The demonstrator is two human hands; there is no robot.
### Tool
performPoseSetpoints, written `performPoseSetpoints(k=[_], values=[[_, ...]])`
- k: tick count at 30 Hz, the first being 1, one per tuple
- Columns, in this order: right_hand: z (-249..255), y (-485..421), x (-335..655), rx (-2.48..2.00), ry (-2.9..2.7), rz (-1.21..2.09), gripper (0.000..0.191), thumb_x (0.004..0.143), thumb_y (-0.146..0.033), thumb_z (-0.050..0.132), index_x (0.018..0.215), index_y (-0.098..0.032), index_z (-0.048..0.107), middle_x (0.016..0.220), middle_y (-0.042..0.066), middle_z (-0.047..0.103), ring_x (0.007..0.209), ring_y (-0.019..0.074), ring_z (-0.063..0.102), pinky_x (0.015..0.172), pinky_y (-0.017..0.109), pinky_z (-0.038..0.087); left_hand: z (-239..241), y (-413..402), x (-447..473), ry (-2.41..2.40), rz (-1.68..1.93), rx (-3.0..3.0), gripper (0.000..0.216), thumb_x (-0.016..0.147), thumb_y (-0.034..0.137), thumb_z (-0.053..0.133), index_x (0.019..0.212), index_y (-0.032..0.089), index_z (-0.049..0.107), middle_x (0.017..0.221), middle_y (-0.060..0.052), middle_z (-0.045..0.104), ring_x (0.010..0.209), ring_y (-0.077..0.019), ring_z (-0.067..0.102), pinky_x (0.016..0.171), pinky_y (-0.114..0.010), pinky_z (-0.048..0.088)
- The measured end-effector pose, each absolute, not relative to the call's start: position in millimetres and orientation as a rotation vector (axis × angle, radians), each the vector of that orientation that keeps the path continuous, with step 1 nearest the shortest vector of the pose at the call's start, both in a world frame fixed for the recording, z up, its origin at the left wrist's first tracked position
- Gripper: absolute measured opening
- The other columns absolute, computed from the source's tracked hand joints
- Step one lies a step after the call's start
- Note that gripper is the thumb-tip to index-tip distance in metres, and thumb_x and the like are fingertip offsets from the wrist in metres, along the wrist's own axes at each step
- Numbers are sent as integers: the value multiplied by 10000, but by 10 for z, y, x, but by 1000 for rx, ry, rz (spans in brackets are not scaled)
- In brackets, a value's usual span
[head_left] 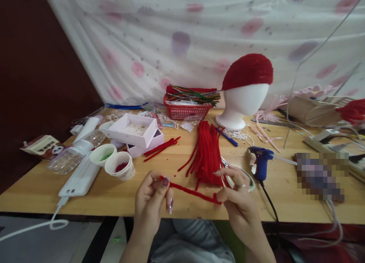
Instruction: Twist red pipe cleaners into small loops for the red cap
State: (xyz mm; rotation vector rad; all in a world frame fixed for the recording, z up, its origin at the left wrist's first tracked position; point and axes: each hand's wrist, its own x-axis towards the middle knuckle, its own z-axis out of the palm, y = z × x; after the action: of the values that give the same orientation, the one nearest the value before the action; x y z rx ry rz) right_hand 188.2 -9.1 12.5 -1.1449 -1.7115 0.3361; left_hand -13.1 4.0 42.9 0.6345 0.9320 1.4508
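A red pipe cleaner point(191, 192) stretches between my two hands over the front edge of the table. My left hand point(154, 197) pinches one end between thumb and forefinger. At the other end, the thumb and a finger of my right hand point(238, 196) close on the pipe cleaner, while another finger reaches out toward the pile. Just behind them lies a thick bundle of red pipe cleaners point(205, 156). Scissors point(224, 162) lie by the bundle, partly hidden behind my right hand. A few more red pipe cleaners point(162, 148) rest to the left.
Paper cups point(121, 167) of beads and white boxes point(134, 128) stand left, near a white power bank point(81, 179). A blue glue gun point(261, 160) with a cord is at right. Behind are a red basket point(188, 111) and a white foam head point(245, 99) with a red cap.
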Motion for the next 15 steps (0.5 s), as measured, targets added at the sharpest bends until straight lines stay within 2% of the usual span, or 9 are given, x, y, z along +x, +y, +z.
performPoseSetpoints(k=[2,4,5,7,9,11,13,15], values=[[89,-95,1863,-884,-1583,777,357,894,-149,557,554,-240,617,1131,36,609,1183,287,506,1047,533,363,390,82,-132,893,1375,606,421,621,428,891,736,188,566,400,111,505,334,-34,408,351,-120,332],[67,-99,1792,-573,-1332,1098,301,844,-198,658,555,-281,658,1126,-2,660,1178,260,562,1032,482,435,341,83,-107,829,1283,580,411,636,421,886,742,192,560,397,116,486,324,-33,393,344,-120,327],[72,-105,1745,-439,-1201,1169,252,803,-187,709,602,-340,703,1128,-36,689,1200,241,575,1036,461,457,319,72,-91,785,1236,569,404,650,420,879,742,196,555,392,118,474,313,-32,383,339,-120,317],[122,-124,1652,-360,-1035,1295,281,767,-191,742,815,-467,758,1316,-64,664,1305,276,549,1005,518,495,291,39,-61,685,1164,560,384,685,422,858,736,204,546,377,122,451,286,-28,359,331,-119,290],[203,-150,1583,-391,-1009,1341,496,746,-243,766,1123,-551,669,1449,-51,577,1350,320,517,967,570,519,298,4,-44,618,1145,574,370,711,430,839,726,208,544,367,119,448,270,-27,351,329,-120,274],[273,-171,1551,-470,-1027,1271,636,755,-311,758,1306,-545,543,1545,-33,467,1403,341,449,994,592,497,334,-33,-43,614,1188,605,366,716,440,835,715,209,551,367,111,471,272,-32,373,333,-125,284],[298,-176,1554,-643,-1104,1113,633,824,-308,691,1392,-493,480,1610,-31,356,1468,322,343,1074,565,434,382,-75,-55,656,1258,648,363,712,448,836,707,210,562,369,101,500,280,-39,407,340,-127,302],[268,-164,1584,-881,-1250,890,616,900,-221,590,1449,-449,427,1635,-30,293,1512,288,241,1146,528,352,421,-122,-73,708,1328,696,355,712,451,835,705,210,575,369,90,527,286,-46,440,349,-131,320]])
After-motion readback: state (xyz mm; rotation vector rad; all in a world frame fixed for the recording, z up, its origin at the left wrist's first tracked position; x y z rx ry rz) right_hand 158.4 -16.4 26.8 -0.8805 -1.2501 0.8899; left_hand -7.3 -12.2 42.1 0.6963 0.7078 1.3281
